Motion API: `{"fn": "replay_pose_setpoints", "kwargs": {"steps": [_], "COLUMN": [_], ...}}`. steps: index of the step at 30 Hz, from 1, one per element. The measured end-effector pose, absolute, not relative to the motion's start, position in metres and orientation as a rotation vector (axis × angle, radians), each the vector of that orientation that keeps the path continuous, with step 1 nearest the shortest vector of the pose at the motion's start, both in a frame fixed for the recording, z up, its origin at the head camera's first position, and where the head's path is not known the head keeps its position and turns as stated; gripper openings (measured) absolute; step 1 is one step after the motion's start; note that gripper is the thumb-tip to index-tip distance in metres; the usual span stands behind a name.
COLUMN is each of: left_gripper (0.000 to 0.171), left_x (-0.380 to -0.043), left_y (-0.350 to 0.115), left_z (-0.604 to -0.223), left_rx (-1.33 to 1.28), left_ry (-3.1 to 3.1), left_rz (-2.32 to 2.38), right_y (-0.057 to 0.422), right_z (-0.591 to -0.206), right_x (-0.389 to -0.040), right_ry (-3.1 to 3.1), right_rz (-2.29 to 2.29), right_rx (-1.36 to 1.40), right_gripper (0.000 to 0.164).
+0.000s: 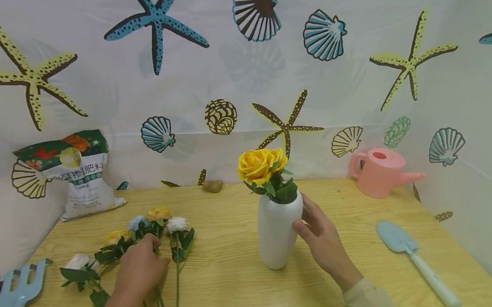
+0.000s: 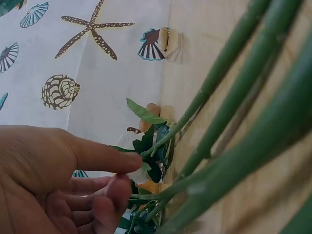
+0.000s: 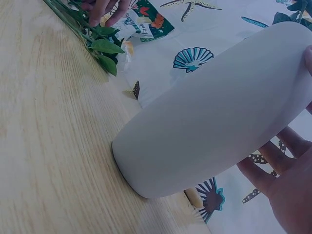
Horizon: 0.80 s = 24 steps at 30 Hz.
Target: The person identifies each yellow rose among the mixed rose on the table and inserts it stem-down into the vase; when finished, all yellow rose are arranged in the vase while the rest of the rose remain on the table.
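Note:
Beside the white vase (image 1: 278, 231), my right hand (image 1: 325, 242) holds its upper right side, thumb in front and fingers behind. The vase stands upright on the table with yellow roses (image 1: 257, 166) and green leaves at its mouth. In the right wrist view, the vase (image 3: 209, 122) fills the middle. My left hand (image 1: 141, 272) reaches into loose artificial flowers lying at the left. Among them are a blue flower (image 1: 138, 222), white flowers (image 1: 177, 224) and yellow ones (image 1: 158, 213). In the left wrist view, thumb and fingers stand apart beside green stems (image 2: 214, 141).
A blue hand fork (image 1: 22, 291) lies at the far left and a blue trowel (image 1: 419, 260) at the right. Behind them stand a fertilizer bag (image 1: 87, 182) and a pink watering can (image 1: 380, 173). A brown stone (image 1: 212, 186) sits near the patterned cloth backdrop (image 1: 199, 86).

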<state>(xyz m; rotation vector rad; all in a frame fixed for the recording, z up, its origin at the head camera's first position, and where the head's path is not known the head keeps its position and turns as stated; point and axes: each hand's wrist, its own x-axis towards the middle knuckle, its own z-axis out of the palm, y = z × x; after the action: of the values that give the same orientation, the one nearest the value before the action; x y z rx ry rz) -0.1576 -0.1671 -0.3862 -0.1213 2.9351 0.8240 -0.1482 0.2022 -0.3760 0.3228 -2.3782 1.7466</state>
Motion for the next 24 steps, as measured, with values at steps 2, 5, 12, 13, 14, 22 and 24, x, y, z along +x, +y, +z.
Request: {"fn": "replay_pose_setpoints", "kwargs": {"steps": [2,5,12,13,14,22,24], "left_gripper": [0.048,0.050,0.050,0.049,0.049,0.050,0.050], "left_x": [-0.156,-0.158,-0.163,-0.163,-0.163,-0.163,-0.163], "left_y": [-0.168,-0.170,-0.175,-0.175,-0.176,-0.177,-0.178], "left_z": [-0.385,-0.385,-0.389,-0.390,-0.390,-0.393,-0.394], "left_rx": [-0.149,-0.177,-0.155,-0.158,-0.162,-0.197,-0.199], "left_ry": [2.960,2.953,2.915,2.913,2.911,2.895,2.890], "left_rz": [0.828,0.808,0.836,0.847,0.856,0.893,0.911], "right_y": [0.202,0.203,0.202,0.202,0.202,0.201,0.201], "right_z": [-0.376,-0.376,-0.374,-0.374,-0.374,-0.375,-0.375], "right_x": [-0.148,-0.148,-0.148,-0.148,-0.148,-0.148,-0.148], "right_ry": [-2.379,-2.379,-2.379,-2.378,-2.378,-2.374,-2.375], "right_rz": [1.745,1.742,1.758,1.761,1.763,1.770,1.770], "right_rx": [0.325,0.326,0.324,0.323,0.322,0.319,0.316], "right_gripper": [0.060,0.061,0.061,0.061,0.061,0.060,0.060]}}
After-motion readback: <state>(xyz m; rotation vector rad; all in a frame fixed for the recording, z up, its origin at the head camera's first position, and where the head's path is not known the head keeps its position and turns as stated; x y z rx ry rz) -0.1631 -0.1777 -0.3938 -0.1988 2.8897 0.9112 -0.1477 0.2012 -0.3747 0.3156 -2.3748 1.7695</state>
